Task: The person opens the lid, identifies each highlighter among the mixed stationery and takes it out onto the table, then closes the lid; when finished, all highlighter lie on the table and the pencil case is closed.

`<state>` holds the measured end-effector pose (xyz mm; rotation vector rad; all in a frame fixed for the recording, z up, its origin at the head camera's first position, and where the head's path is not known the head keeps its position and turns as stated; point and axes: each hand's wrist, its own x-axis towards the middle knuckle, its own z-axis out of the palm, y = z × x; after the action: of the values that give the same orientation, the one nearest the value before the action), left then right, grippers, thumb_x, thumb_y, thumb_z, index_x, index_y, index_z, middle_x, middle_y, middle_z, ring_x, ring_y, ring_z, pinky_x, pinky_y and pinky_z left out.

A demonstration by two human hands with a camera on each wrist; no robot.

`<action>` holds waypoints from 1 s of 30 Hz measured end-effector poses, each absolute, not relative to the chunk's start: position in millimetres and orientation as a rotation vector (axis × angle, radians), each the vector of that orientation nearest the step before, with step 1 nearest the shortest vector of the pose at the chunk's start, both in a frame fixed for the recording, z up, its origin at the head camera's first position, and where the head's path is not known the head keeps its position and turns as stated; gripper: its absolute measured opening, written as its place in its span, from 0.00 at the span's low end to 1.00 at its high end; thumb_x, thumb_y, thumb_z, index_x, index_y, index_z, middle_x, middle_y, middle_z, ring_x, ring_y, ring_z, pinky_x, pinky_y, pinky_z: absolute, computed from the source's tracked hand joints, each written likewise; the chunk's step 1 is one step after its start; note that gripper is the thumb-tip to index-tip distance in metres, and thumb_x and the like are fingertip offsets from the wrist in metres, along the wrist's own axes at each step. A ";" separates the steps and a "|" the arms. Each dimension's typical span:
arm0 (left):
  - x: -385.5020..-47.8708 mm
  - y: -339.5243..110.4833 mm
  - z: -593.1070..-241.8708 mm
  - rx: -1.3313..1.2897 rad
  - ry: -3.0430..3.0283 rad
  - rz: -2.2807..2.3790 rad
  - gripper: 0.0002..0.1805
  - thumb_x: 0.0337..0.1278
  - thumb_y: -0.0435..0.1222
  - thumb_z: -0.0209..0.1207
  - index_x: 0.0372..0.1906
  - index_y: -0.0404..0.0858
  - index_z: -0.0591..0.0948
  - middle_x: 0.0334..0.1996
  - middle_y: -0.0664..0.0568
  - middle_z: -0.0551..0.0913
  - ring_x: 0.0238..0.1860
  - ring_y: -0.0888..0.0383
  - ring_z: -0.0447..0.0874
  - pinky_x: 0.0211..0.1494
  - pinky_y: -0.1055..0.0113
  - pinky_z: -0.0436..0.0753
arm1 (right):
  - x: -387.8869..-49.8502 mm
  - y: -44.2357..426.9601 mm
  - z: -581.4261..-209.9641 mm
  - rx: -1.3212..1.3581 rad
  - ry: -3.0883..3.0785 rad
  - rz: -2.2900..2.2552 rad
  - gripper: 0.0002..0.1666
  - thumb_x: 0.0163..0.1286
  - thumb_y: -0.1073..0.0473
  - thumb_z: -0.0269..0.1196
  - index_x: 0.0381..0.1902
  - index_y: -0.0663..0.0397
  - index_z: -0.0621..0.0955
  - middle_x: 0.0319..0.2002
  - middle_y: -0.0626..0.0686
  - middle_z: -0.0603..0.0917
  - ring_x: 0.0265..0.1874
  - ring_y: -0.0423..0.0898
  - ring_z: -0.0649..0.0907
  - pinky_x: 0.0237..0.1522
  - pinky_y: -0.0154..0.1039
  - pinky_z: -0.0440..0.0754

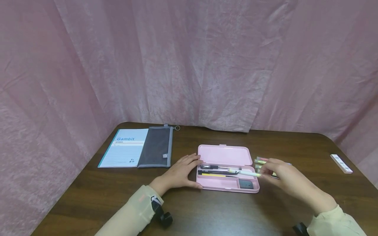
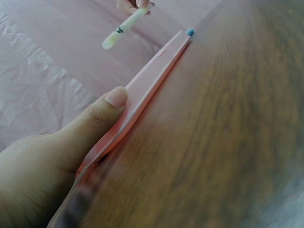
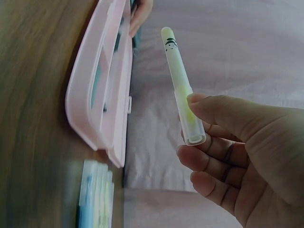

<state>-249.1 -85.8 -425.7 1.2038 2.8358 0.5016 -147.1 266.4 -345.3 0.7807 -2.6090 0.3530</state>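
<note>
A pale yellow-green highlighter [image 3: 176,71] with a small printed face is pinched between the thumb and fingers of my right hand [image 1: 280,172]. In the head view it hangs over the right part of an open pink pencil case [image 1: 218,183]. Inside the case lie a clear pen [image 1: 206,167], dark and yellow pencils or pens [image 1: 211,175] and a grey eraser [image 1: 245,184]. My left hand [image 1: 181,172] holds the case by its left end, thumb [image 2: 116,97] on the near side wall and fingers by the hinge side.
Several more highlighters [image 3: 97,190] lie right of the case, partly behind my right hand. A Gambit notebook [image 1: 124,150] and grey mesh zip pouch [image 1: 155,147] lie at the left. A small white box-like strip [image 1: 341,163] lies far right. Pink curtains [image 1: 189,65] hang behind the table.
</note>
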 end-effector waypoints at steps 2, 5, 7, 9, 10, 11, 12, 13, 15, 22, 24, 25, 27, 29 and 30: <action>-249.5 -86.1 -426.7 1.202 2.837 0.502 0.49 0.39 0.69 0.63 0.69 0.52 0.66 0.73 0.54 0.61 0.77 0.54 0.50 0.79 0.53 0.54 | -146.0 272.1 -347.1 0.769 -2.595 0.346 0.16 0.50 0.63 0.73 0.25 0.37 0.77 0.26 0.31 0.71 0.28 0.26 0.70 0.27 0.30 0.73; -250.2 -86.4 -428.0 1.201 2.837 0.504 0.49 0.39 0.69 0.62 0.69 0.52 0.66 0.73 0.55 0.61 0.77 0.54 0.50 0.79 0.53 0.54 | -144.3 279.6 -349.4 0.758 -2.583 0.335 0.18 0.48 0.64 0.73 0.25 0.36 0.76 0.26 0.30 0.70 0.28 0.25 0.70 0.27 0.29 0.72; -250.6 -86.6 -428.7 1.200 2.838 0.502 0.49 0.39 0.70 0.62 0.69 0.52 0.66 0.73 0.55 0.61 0.77 0.54 0.50 0.79 0.53 0.53 | -143.3 284.1 -350.7 0.753 -2.580 0.332 0.18 0.47 0.64 0.73 0.26 0.36 0.76 0.27 0.30 0.70 0.28 0.25 0.69 0.26 0.29 0.71; -250.8 -86.7 -428.9 1.212 2.840 0.504 0.49 0.39 0.69 0.63 0.69 0.52 0.66 0.73 0.54 0.62 0.77 0.53 0.50 0.79 0.53 0.54 | -142.5 288.5 -352.6 0.756 -2.568 0.328 0.19 0.46 0.64 0.74 0.26 0.37 0.76 0.26 0.30 0.70 0.27 0.24 0.69 0.26 0.28 0.70; -250.9 -86.7 -429.2 1.216 2.842 0.503 0.49 0.39 0.69 0.63 0.69 0.52 0.67 0.73 0.54 0.62 0.77 0.53 0.50 0.79 0.52 0.54 | -142.0 290.8 -353.5 0.753 -2.564 0.325 0.19 0.46 0.64 0.74 0.25 0.36 0.76 0.26 0.30 0.70 0.27 0.24 0.69 0.26 0.27 0.70; -250.9 -86.7 -429.1 1.224 2.843 0.504 0.49 0.39 0.69 0.63 0.68 0.52 0.67 0.73 0.54 0.62 0.77 0.53 0.51 0.79 0.52 0.54 | -141.4 293.1 -354.4 0.752 -2.558 0.322 0.19 0.45 0.64 0.74 0.25 0.36 0.76 0.26 0.29 0.70 0.27 0.24 0.69 0.26 0.26 0.69; -251.0 -86.7 -429.3 1.228 2.845 0.503 0.49 0.39 0.70 0.63 0.68 0.51 0.67 0.73 0.53 0.62 0.77 0.52 0.51 0.79 0.52 0.54 | -140.9 295.3 -355.5 0.751 -2.553 0.323 0.20 0.44 0.65 0.74 0.25 0.36 0.76 0.26 0.29 0.70 0.27 0.24 0.68 0.26 0.25 0.68; -251.1 -86.6 -429.5 1.231 2.846 0.502 0.49 0.39 0.70 0.63 0.68 0.51 0.67 0.73 0.53 0.62 0.77 0.52 0.51 0.79 0.52 0.54 | -140.3 297.7 -356.8 0.749 -2.550 0.322 0.20 0.44 0.65 0.74 0.25 0.37 0.76 0.26 0.29 0.70 0.27 0.24 0.69 0.27 0.24 0.67; -251.3 -86.5 -429.6 1.232 2.844 0.503 0.50 0.39 0.70 0.62 0.69 0.51 0.67 0.73 0.54 0.62 0.77 0.53 0.51 0.79 0.52 0.54 | -138.7 302.1 -358.9 0.739 -2.544 0.321 0.20 0.42 0.65 0.75 0.25 0.37 0.76 0.27 0.30 0.71 0.28 0.24 0.69 0.28 0.22 0.66; -251.8 -86.4 -428.7 1.239 2.843 0.498 0.50 0.38 0.70 0.63 0.69 0.51 0.66 0.73 0.54 0.62 0.77 0.53 0.51 0.79 0.53 0.54 | -131.9 314.7 -365.5 0.694 -2.555 0.328 0.20 0.43 0.65 0.74 0.26 0.36 0.77 0.28 0.29 0.73 0.28 0.23 0.71 0.29 0.20 0.67; -251.8 -86.6 -428.6 1.243 2.847 0.498 0.50 0.38 0.69 0.63 0.69 0.50 0.67 0.73 0.54 0.62 0.77 0.53 0.52 0.79 0.53 0.54 | -130.2 317.5 -367.0 0.684 -2.556 0.333 0.21 0.43 0.65 0.74 0.27 0.36 0.77 0.28 0.29 0.73 0.29 0.23 0.72 0.30 0.20 0.68; -251.7 -86.7 -428.6 1.243 2.849 0.496 0.51 0.38 0.69 0.63 0.69 0.50 0.67 0.73 0.54 0.62 0.77 0.53 0.52 0.79 0.54 0.54 | -129.5 318.7 -368.1 0.678 -2.553 0.334 0.21 0.43 0.66 0.74 0.27 0.36 0.77 0.28 0.29 0.73 0.29 0.23 0.72 0.30 0.19 0.68; -251.6 -86.8 -428.4 1.244 2.848 0.497 0.51 0.38 0.69 0.63 0.69 0.50 0.67 0.73 0.54 0.62 0.77 0.53 0.51 0.79 0.54 0.54 | -128.4 321.5 -370.3 0.668 -2.546 0.329 0.21 0.42 0.66 0.74 0.27 0.36 0.77 0.28 0.29 0.72 0.29 0.23 0.71 0.29 0.19 0.67; -251.3 -86.8 -428.1 1.241 2.846 0.498 0.51 0.38 0.69 0.63 0.69 0.51 0.66 0.73 0.54 0.62 0.77 0.53 0.51 0.79 0.54 0.54 | -127.8 324.5 -373.0 0.662 -2.542 0.330 0.21 0.42 0.66 0.74 0.27 0.36 0.77 0.28 0.29 0.72 0.29 0.23 0.70 0.29 0.19 0.66; -251.1 -86.8 -428.0 1.241 2.844 0.501 0.50 0.38 0.69 0.63 0.69 0.50 0.67 0.73 0.54 0.62 0.77 0.53 0.51 0.79 0.53 0.54 | -127.5 326.0 -374.5 0.660 -2.541 0.329 0.21 0.42 0.66 0.74 0.27 0.37 0.77 0.29 0.29 0.72 0.29 0.23 0.70 0.28 0.20 0.65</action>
<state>-251.1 -86.8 -428.0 1.2414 2.8438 0.5010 -127.5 326.0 -374.5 0.6597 -2.5407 0.3291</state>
